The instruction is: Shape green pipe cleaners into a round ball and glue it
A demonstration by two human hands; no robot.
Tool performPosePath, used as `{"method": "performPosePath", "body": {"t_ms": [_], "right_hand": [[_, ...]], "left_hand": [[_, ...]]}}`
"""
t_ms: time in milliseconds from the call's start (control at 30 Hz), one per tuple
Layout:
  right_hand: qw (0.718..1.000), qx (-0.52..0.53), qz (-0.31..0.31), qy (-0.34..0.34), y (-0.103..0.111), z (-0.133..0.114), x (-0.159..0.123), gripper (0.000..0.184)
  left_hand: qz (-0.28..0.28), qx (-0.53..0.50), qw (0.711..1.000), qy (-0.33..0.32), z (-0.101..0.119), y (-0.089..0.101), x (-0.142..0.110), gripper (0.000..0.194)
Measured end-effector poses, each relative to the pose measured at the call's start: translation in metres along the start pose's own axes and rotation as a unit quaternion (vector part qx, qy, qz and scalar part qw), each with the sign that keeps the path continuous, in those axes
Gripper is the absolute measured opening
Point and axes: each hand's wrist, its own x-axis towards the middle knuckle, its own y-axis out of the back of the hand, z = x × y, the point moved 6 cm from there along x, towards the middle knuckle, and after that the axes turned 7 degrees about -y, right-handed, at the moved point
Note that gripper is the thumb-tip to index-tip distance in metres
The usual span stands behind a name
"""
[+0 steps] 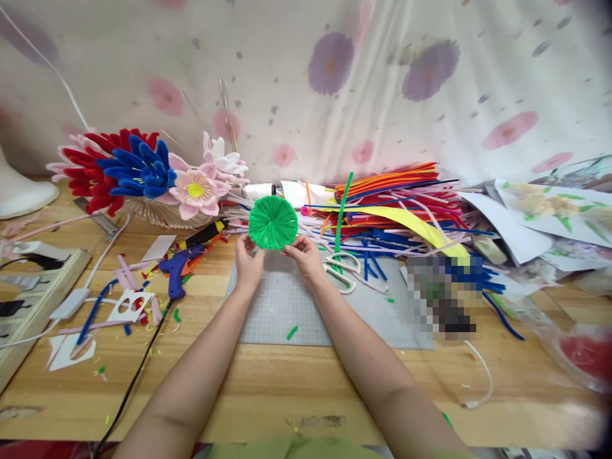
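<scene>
A white curtain with purple and pink blooms (282,44) hangs at the far side, behind a pale wooden table (268,389). A loose heap of red, orange, blue and pink fuzzy stems (389,182) lies far right of the middle; a bunch of red, blue, pink and white plush flowers (141,169) is at far left. A grey gridded cutting mat (282,306) lies in the middle. Above its far edge is a round, bright green disc of fuzzy strands (273,223), gathered toward its centre. The left hand (248,264) has thumb and fingers pinched on the disc's near left rim; the right hand (308,258) is likewise clamped on its near right rim. A purple-blue glue gun (176,268) lies left of the mat, white-handled scissors (344,275) just right of the right hand. A small green fuzzy offcut (292,332) lies on the mat's near part.
</scene>
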Motion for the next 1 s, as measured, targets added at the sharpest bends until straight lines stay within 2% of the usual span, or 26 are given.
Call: {"method": "performPosePath", "body": {"t_ms": [33,133,200,267,533,833,1000], "right_hand": [[1.0,0.001,0.011,0.007,0.003,-0.002,0.001,0.036],[0.999,-0.009,0.019,0.028,0.009,-0.006,0.001,0.035],[0.999,-0.018,0.012,0.032,0.008,-0.006,0.0,0.035],[0.999,-0.02,0.007,0.028,0.007,-0.004,-0.001,0.035],[0.999,-0.036,0.017,0.012,0.005,0.009,-0.001,0.042],[0.999,-0.036,0.019,0.008,0.0,0.008,-0.004,0.043],[0.999,-0.039,0.029,-0.003,0.001,0.01,-0.004,0.04]], "left_hand": [[0.001,-0.042,0.999,0.025,0.001,-0.002,-0.002,0.026],[-0.063,-0.143,0.977,0.146,0.001,-0.021,-0.013,0.021],[-0.062,-0.162,0.964,0.203,0.0,-0.027,-0.018,0.025],[-0.052,-0.168,0.956,0.233,-0.001,-0.029,-0.02,0.026],[-0.046,-0.171,0.952,0.251,-0.006,-0.032,-0.022,0.021],[-0.071,-0.161,0.953,0.248,-0.004,-0.033,-0.024,0.029],[-0.056,-0.153,0.952,0.261,-0.008,-0.03,-0.026,0.028]]}}
